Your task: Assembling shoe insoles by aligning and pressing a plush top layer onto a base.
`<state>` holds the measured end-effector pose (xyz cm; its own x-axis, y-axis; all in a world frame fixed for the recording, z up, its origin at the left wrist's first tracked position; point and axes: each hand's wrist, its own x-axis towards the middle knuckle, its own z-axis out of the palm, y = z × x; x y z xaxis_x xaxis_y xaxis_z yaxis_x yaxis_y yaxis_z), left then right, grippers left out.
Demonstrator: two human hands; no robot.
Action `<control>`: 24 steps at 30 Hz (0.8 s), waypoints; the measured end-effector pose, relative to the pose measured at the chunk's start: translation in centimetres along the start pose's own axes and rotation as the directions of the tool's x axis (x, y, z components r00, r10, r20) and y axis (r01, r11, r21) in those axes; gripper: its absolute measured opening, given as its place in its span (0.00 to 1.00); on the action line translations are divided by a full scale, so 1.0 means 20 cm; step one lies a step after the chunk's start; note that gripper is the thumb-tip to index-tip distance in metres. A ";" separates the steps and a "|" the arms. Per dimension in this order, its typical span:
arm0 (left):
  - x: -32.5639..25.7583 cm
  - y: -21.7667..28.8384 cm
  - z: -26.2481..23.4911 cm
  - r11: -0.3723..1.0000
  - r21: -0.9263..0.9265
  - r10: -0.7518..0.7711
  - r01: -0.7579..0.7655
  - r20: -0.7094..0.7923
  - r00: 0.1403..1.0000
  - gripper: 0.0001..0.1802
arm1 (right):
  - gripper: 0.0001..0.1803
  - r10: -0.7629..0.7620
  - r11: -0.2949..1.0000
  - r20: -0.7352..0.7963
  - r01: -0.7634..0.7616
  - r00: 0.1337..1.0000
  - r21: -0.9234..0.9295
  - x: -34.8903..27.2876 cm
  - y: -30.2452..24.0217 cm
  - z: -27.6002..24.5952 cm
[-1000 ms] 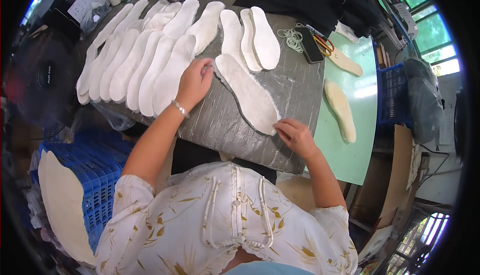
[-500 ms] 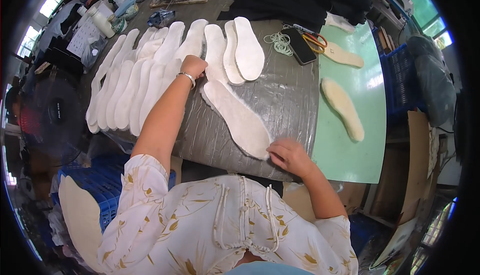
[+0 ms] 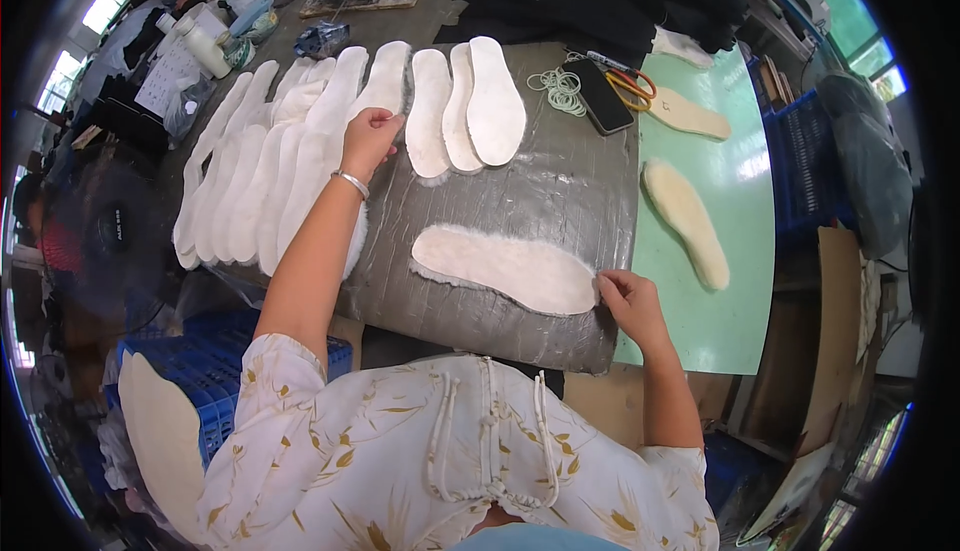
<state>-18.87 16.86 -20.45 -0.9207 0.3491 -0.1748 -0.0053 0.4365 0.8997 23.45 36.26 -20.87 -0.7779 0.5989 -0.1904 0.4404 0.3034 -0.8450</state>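
A white fleecy insole (image 3: 505,268) lies across the grey board (image 3: 560,186) near its front edge. My right hand (image 3: 628,300) pinches the insole's right end. My left hand (image 3: 370,138), with a bracelet on the wrist, reaches forward and rests on an insole (image 3: 380,81) in the row of several white insoles (image 3: 270,166) fanned out on the board's left side. Three more white insoles (image 3: 465,111) lie side by side at the board's far middle.
Two cream insoles (image 3: 685,221) lie on the green table (image 3: 745,281) at the right. A phone (image 3: 605,96), orange-handled scissors (image 3: 630,86) and coiled cord (image 3: 557,89) sit at the board's far right. Blue crates (image 3: 215,376) stand at lower left, dark cloth (image 3: 560,1) at the back.
My left hand has let go of the loose insole and reached forward to the fanned row. The loose insole now lies more crosswise, with my right hand at its end.
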 end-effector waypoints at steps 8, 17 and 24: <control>-0.33 -0.24 -0.24 0.992 0.054 0.114 -0.118 0.081 0.990 0.15 | 0.10 -0.101 0.989 0.099 0.111 0.990 -0.101 0.13 -0.12 0.16; -0.98 -0.41 -0.72 0.984 0.101 0.171 -0.150 -0.260 0.950 0.09 | 0.08 -0.095 0.947 0.390 0.204 0.916 -0.250 0.20 -0.02 -0.14; -1.48 -0.60 -1.15 0.902 0.427 0.351 -0.058 -0.651 0.673 0.13 | 0.09 -0.088 0.947 0.499 0.228 0.862 -0.226 0.26 -0.10 0.01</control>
<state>-0.52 -17.91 -16.91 -0.8754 -0.1519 0.4589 0.2149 0.7281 0.6510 18.40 38.72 -20.21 -0.9332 0.1199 -0.3388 0.3413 0.5910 -0.7309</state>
